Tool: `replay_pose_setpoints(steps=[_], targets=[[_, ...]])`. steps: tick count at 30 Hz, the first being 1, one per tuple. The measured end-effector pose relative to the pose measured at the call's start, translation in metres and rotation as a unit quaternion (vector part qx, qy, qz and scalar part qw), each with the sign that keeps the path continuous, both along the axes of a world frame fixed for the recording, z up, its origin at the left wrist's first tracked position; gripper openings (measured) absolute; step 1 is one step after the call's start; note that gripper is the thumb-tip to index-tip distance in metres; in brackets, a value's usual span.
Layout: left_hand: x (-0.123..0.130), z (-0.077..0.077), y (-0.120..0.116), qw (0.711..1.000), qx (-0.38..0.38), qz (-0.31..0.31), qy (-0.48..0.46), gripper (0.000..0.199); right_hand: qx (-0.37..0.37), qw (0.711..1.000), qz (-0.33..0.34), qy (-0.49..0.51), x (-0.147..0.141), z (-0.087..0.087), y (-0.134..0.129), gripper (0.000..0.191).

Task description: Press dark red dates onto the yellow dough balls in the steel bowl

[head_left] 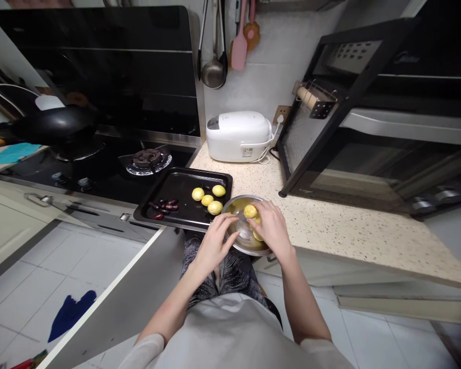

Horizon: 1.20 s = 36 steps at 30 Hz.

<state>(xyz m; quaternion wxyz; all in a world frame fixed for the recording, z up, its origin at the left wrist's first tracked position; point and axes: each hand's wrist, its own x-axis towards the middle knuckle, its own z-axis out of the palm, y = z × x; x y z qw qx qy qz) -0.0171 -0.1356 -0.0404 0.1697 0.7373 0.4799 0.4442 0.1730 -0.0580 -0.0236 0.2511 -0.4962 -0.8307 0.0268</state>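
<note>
A shiny metal bowl (241, 248) stands at the counter's front edge with several yellow fruits inside, which look like lemons. My right hand (272, 229) is over the bowl, its fingers closed on a lemon (250, 211). My left hand (215, 238) hovers at the bowl's left rim, thumb and fingers apart, with nothing visible in it. Left of the bowl lies a black baking tray (176, 184). On its right side rest several lemons (215, 207); on its left is a small heap of dark red oval fruits (164, 206).
Behind the bowl sits a white rice cooker (238, 136); a black oven (376, 164) is at right. The gas hob (111, 174) with a wok (57, 125) is at left. An open cabinet door (126, 292) juts out left of my legs. Ladle (213, 73) and spatula (238, 51) hang above.
</note>
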Motion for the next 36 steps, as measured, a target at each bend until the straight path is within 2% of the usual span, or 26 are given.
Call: replay_pose_setpoints(steps=[3, 7, 16, 18, 21, 25, 27, 36], targets=[[0.0, -0.002, 0.001, 0.999, 0.006, -0.009, 0.033, 0.025, -0.004, 0.996, -0.016, -0.091, -0.002, -0.001, 0.007, 0.019], [0.001, -0.005, 0.001, 0.998, 0.014, -0.016, 0.056, 0.026, -0.012, 0.989, -0.029, -0.147, -0.008, -0.003, 0.009, 0.016], [0.0, -0.006, 0.003, 0.998, 0.007, -0.011, 0.067, 0.025, -0.021, 0.99, -0.045, -0.136, -0.008, -0.007, 0.012, 0.025], [0.0, -0.008, 0.003, 0.998, 0.008, -0.01, 0.069, 0.025, -0.021, 0.993, -0.018, -0.112, -0.007, -0.006, 0.01, 0.027], [0.0, -0.011, 0.004, 0.998, 0.009, -0.007, 0.068, 0.025, -0.034, 0.995, 0.058, -0.073, -0.008, -0.004, 0.006, 0.029], [0.0, -0.011, 0.004, 0.997, 0.004, -0.008, 0.074, 0.025, -0.066, 0.985, 0.151, -0.056, -0.01, -0.004, 0.002, 0.031], [-0.001, -0.009, 0.004, 0.997, 0.001, -0.01, 0.08, 0.025, -0.081, 0.98, 0.17, -0.066, -0.01, -0.005, 0.001, 0.032], [-0.001, -0.004, 0.003, 0.996, -0.002, -0.011, 0.09, 0.022, -0.073, 0.988, 0.07, -0.113, -0.011, -0.005, 0.017, 0.02]])
